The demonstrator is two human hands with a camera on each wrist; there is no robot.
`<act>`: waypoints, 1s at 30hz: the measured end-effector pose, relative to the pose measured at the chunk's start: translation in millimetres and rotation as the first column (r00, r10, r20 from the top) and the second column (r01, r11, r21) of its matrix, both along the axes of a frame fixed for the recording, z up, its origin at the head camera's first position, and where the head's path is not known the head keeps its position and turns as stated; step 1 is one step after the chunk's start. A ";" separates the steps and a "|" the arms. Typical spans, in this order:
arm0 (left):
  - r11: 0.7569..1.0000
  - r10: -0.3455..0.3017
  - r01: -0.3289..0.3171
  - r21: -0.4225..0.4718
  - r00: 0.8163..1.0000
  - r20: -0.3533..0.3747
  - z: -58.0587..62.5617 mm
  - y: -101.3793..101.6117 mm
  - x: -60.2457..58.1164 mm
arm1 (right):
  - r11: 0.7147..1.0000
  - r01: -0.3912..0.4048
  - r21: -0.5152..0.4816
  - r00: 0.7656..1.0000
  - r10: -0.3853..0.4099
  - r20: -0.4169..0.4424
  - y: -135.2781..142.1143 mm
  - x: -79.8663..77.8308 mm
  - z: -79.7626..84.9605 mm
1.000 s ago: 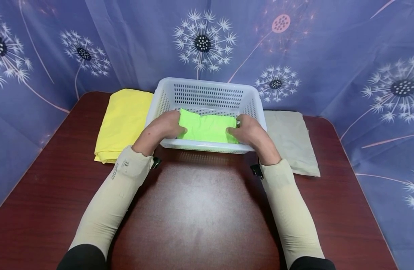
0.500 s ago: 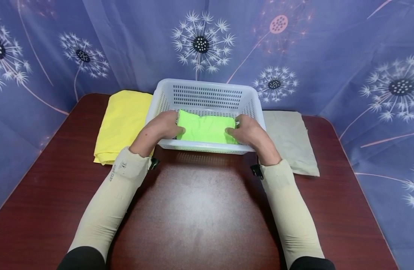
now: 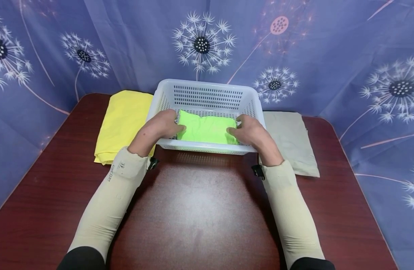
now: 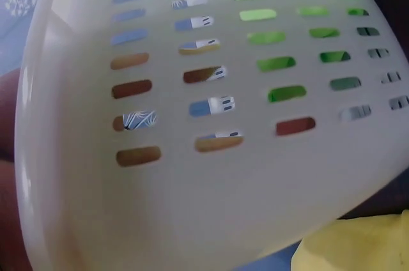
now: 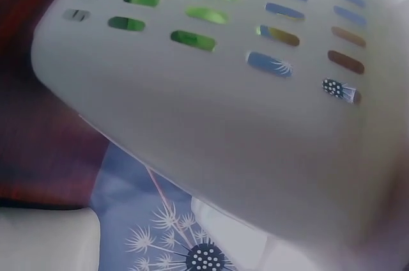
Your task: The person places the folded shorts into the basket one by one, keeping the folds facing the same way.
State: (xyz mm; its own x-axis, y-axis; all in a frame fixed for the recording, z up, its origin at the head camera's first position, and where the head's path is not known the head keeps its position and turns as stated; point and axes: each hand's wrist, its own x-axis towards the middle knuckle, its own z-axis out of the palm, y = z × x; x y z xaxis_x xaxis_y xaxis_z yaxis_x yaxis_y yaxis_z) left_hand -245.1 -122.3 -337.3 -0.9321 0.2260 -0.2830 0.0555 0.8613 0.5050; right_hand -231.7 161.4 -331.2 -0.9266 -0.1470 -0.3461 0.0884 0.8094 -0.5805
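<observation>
A folded bright green cloth [image 3: 207, 129] lies within the white plastic basket [image 3: 207, 149] in the head view. At the cloth's left end, my left hand [image 3: 164, 125] grips it, thumb on top and the other fingers largely hidden. My right hand [image 3: 251, 131] holds the opposite end with its thumb over the edge. Both wrists pass above the basket's near corners. In the left wrist view the slotted basket wall [image 4: 211, 201] screens the hand, and green shows through the slots. The right wrist view has the same slotted basket wall [image 5: 192, 105] with green behind it.
Left of the basket lies a folded yellow cloth [image 3: 124, 123]; on its right, a folded grey cloth [image 3: 289, 142]. All stand on a dark red-brown table [image 3: 197, 210]. Behind the table hangs a blue curtain [image 3: 136, 37] with dandelion prints.
My left hand has shifted slightly left, its knuckles drawing away from the green cloth's upper left corner. The cloth, the basket and my right hand look nearly the same.
</observation>
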 end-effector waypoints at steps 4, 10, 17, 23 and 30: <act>1.000 -0.002 0.002 -0.002 1.000 0.007 1.2 -0.7 0.4 | 1.000 0.009 0.004 1.000 -0.009 0.011 0.6 0.7 1.8; 1.000 -0.009 0.009 0.006 1.000 -0.002 2.6 -1.6 1.4 | 1.000 0.008 -0.005 1.000 -0.008 0.012 2.0 4.1 5.9; 1.000 -0.005 0.005 -0.001 1.000 -0.009 6.4 -1.9 4.7 | 1.000 0.009 0.000 1.000 -0.009 -0.004 2.9 6.4 9.8; 1.000 -0.002 0.002 0.001 1.000 -0.015 9.6 -3.1 5.5 | 1.000 0.015 0.012 0.999 -0.015 -0.035 6.0 7.0 13.2; 1.000 -0.006 0.007 0.018 0.999 -0.040 10.2 -3.0 5.9 | 1.000 0.018 -0.017 0.998 -0.019 -0.057 8.4 9.6 16.0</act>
State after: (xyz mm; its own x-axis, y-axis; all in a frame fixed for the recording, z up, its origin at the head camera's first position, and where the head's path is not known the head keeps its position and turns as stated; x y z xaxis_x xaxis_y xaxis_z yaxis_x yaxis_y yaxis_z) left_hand -239.2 -125.2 -327.2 -0.9411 0.2367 -0.2415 0.0814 0.8517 0.5177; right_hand -222.1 169.8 -315.2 -0.9474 -0.1348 -0.2902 0.0698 0.7980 -0.5986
